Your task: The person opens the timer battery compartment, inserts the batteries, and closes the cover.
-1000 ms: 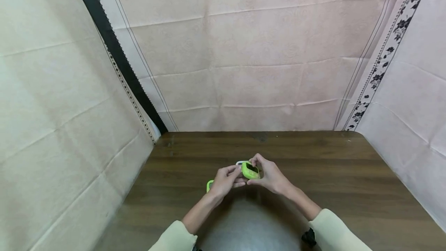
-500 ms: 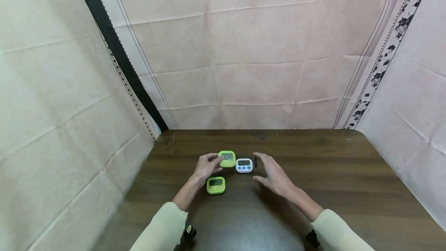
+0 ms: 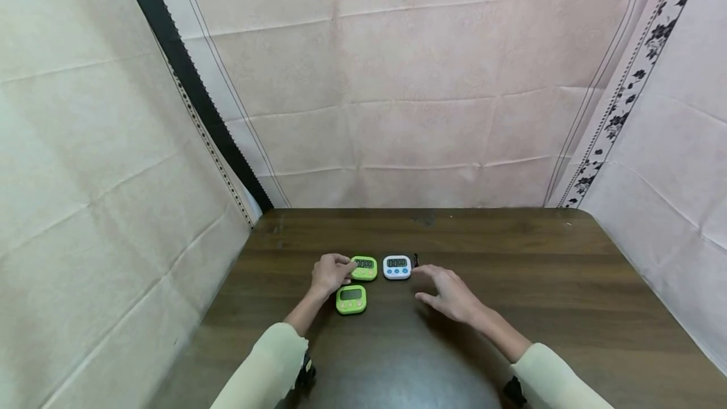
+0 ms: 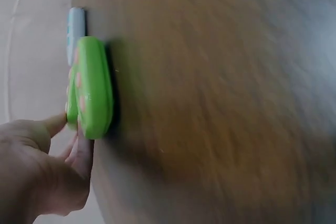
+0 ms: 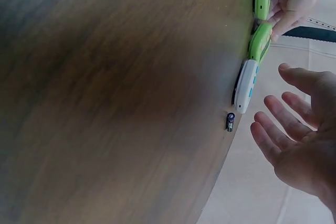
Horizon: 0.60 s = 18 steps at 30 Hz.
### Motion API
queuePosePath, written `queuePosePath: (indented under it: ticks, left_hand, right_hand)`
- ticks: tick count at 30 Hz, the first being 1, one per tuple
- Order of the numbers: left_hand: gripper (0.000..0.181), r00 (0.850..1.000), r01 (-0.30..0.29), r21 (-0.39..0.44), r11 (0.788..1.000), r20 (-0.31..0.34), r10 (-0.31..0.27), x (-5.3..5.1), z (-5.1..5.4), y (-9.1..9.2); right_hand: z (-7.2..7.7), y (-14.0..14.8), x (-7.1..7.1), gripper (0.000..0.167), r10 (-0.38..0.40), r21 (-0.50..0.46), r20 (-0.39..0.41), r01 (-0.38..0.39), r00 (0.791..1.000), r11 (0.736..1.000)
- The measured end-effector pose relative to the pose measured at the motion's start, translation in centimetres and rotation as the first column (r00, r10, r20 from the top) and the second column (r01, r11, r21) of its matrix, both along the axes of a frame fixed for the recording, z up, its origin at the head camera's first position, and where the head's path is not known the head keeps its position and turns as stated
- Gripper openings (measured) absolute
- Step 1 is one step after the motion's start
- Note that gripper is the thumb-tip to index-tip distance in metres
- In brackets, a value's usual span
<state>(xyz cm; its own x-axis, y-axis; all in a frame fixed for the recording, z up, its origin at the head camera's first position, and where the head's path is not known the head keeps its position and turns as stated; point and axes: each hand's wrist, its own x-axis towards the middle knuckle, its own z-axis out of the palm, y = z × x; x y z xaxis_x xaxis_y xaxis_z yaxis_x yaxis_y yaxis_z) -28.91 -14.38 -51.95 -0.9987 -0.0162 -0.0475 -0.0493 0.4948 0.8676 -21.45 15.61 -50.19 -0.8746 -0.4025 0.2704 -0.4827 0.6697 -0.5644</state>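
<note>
My left hand pinches the left edge of a green digital timer, thumb on its face. In the left wrist view its fingers reach under that timer, which looks tilted. A second green timer with a blank-looking screen lies just nearer to me. To the right lies a white timer with blue buttons and digits on its display. My right hand hovers to the right of the white timer, fingers spread and holding nothing. A small dark battery lies beside the white timer.
Everything lies on a brown wooden table. Pale cloth hangs behind the table's far edge and along both sides.
Both hands were together on a green timer a second ago, then parted. The left hand has since brought that timer slightly left and nearer, away from the white one. The right hand stays apart.
</note>
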Motion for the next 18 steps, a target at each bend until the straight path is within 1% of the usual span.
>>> queuePosePath:
  ticks: [2, 3, 4, 6, 8, 10, 12, 13, 15, 18]
  left_hand:
    - [0.027, 0.997, 0.007, -0.117, 0.993, -0.071, -0.015, 0.0, 0.1, -0.1]
    - [0.029, 0.994, 0.013, -0.180, 0.984, -0.108, -0.033, 0.1, 0.1, -0.1]
    - [0.029, 0.988, 0.020, -0.237, 0.971, -0.142, -0.055, 0.2, 0.3, -0.2]
    - [0.029, 0.977, 0.035, -0.332, 0.943, -0.186, -0.101, 0.7, 0.9, -0.3]
    - [0.027, 0.962, 0.079, -0.420, 0.904, -0.207, -0.180, 1.4, 1.5, -0.6]
    - [0.027, 0.943, 0.150, -0.481, 0.864, -0.192, -0.270, 2.3, 2.0, -1.0]
    - [0.032, 0.926, 0.224, -0.528, 0.819, -0.148, -0.349, 3.3, 2.2, -1.6]
    - [0.036, 0.918, 0.259, -0.545, 0.798, -0.118, -0.378, 3.8, 2.2, -1.9]
    - [0.046, 0.906, 0.317, -0.557, 0.768, -0.061, -0.418, 4.5, 2.1, -2.4]
    - [0.059, 0.881, 0.370, -0.581, 0.725, -0.030, -0.473, 5.3, 1.7, -2.8]
  right_hand:
    - [0.1, 0.0, -0.1, 0.046, 0.008, 0.004, 0.004, -0.008, 1.000, 1.000]
    - [0.1, 0.0, -0.1, 0.045, 0.010, 0.007, 0.003, -0.010, 1.000, 1.000]
    - [0.2, 0.0, -0.1, 0.045, 0.008, 0.011, 0.001, -0.008, 1.000, 1.000]
    - [0.4, 0.1, -0.2, 0.044, 0.008, 0.019, -0.003, -0.008, 1.000, 1.000]
    - [0.5, 0.1, -0.2, 0.043, 0.010, 0.019, -0.009, -0.010, 1.000, 1.000]
    - [0.6, 0.0, -0.2, 0.043, 0.013, 0.014, -0.013, -0.013, 1.000, 1.000]
    - [0.4, -0.2, 0.0, 0.043, 0.021, 0.011, -0.017, -0.020, 1.000, 1.000]
    - [0.4, -0.3, 0.1, 0.043, 0.025, 0.010, -0.016, -0.025, 1.000, 1.000]
    - [0.2, -0.4, 0.2, 0.043, 0.034, 0.008, -0.012, -0.034, 0.999, 0.999]
    - [0.1, -0.6, 0.4, 0.042, 0.045, 0.007, -0.012, -0.045, 0.999, 0.999]
